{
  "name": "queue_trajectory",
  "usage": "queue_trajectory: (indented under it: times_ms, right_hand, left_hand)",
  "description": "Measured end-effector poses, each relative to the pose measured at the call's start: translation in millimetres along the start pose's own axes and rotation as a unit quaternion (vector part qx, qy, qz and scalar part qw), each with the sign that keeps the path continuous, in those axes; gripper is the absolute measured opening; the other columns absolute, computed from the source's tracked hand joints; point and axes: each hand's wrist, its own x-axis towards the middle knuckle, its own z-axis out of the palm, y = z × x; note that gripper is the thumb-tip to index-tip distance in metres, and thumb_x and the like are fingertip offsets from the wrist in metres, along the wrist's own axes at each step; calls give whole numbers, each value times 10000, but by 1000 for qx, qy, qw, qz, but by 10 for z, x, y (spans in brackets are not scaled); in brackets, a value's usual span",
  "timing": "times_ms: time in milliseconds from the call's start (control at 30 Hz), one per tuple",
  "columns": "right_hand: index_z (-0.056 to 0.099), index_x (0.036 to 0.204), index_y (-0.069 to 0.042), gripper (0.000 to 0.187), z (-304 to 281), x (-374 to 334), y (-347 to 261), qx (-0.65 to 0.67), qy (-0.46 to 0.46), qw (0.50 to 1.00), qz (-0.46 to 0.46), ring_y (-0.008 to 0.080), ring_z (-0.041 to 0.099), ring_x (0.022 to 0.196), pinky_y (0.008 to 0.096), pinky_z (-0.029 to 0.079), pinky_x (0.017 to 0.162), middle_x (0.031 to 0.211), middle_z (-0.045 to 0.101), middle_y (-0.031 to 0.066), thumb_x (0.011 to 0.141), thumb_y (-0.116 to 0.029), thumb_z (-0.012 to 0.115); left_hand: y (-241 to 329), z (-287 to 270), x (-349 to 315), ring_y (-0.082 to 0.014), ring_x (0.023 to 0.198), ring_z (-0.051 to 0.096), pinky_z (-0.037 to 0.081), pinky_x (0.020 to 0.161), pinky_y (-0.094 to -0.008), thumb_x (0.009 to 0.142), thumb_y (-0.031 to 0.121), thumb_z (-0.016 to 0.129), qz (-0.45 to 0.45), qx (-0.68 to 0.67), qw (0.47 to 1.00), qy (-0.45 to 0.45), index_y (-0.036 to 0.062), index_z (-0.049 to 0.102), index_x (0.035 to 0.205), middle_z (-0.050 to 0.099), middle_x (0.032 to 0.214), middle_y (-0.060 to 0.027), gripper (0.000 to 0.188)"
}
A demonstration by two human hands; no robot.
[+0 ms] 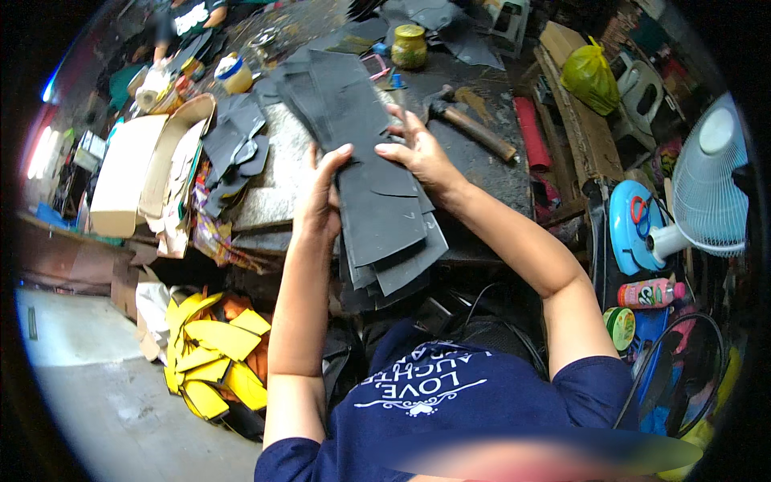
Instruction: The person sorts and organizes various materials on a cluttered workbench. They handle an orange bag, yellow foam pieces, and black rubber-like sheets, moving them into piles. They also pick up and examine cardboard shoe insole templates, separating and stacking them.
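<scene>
Between my two hands is a loose stack of long black sheets (377, 213), leather-like, raised over the near edge of the work table. The sheets are unevenly fanned at both ends, and the top one has a slit near its right edge. My left hand (321, 193) grips the left side, thumb on top. On the right side my right hand (424, 161) holds the stack, its thumb also on top and the other fingers partly hidden. A thin upright piece shows beside the right fingers; whether they hold it I cannot tell. Right of that hand lies a hammer (474, 130) with a wooden handle.
Black scraps (233, 145) and an open cardboard box (132, 173) are on the left. A yellow-green jar (409, 48) stands at the back. Yellow cut pieces (217, 349) are piled below left. A white fan (707, 177) and a pink bottle (646, 294) are at the right.
</scene>
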Motion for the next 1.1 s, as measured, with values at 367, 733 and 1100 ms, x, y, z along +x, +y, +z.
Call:
queue_trajectory:
  times_ms: [367,733,1100]
  right_hand:
    - [299,1467,-127,767,103,365,-314,-81,-155,979,-101,228,338,1307,333,334,1061,1421,365,142,791,-35,649]
    - [692,1000,-39,152,-393,1438,-140,-207,63,972,-93,97,625,798,259,490,762,936,702,48,900,-118,609]
    - [685,965,-185,186,-755,1946,191,-771,32,636,-13,304,656,931,439,515,789,943,689,99,811,-283,652]
  left_hand:
    - [78,-159,28,-284,984,649,538,887,-411,813,276,656,0,-74,994,-83,-19,476,1269,624,1135,-167,572]
    - [-41,-426,166,-256,912,657,545,828,-387,788,371,603,46,-180,982,-39,1,562,1186,649,1069,-144,545]
    - [-8,-370,120,-258,901,653,561,810,-387,752,353,641,42,-193,979,-44,3,549,1177,640,1050,-145,558]
